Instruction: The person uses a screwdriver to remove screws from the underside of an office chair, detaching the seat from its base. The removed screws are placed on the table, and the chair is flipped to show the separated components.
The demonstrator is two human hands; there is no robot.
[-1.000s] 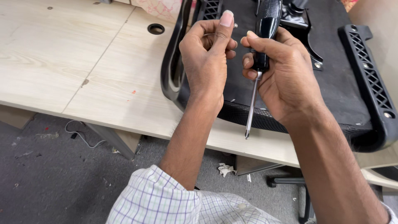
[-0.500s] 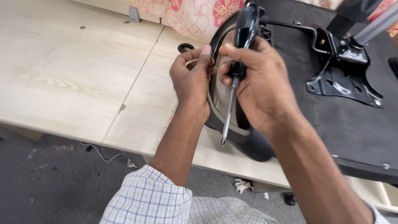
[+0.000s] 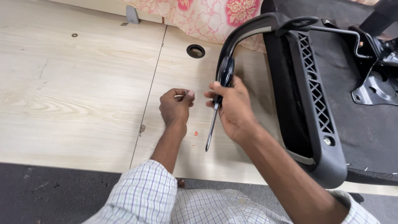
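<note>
- No packages, labels or signs to place; nearest thing to a pattern is the floral cloth, pink and red on cream, along the far edge of the table.
- Pale wood-grain table top, seam running front to back just left of the hands, round dark cable hole beyond them.
- Left hand closed into a loose fist over the table, thumb and forefinger pinched on a small pale screw; too small to tell more of it.
- Right hand wrapped around the lower part of the handle of a screwdriver, fingers curled shut on it.
- Black handle sticking up past the thumb toward the chair arm, metal shaft slanting down and toward the body, tip just above the table between the two forearms.
- Hands close together, not touching; screw just left of the screwdriver's handle.
- Upturned black office chair seat lying on the table to the right, its curved armrest arching over the right hand.
- Lattice-pattern plastic frame beside the right forearm, black metal mounting plate further right.
- Few small red specks on the table below the left hand.
- Checked white shirt sleeves at the bottom edge.
</note>
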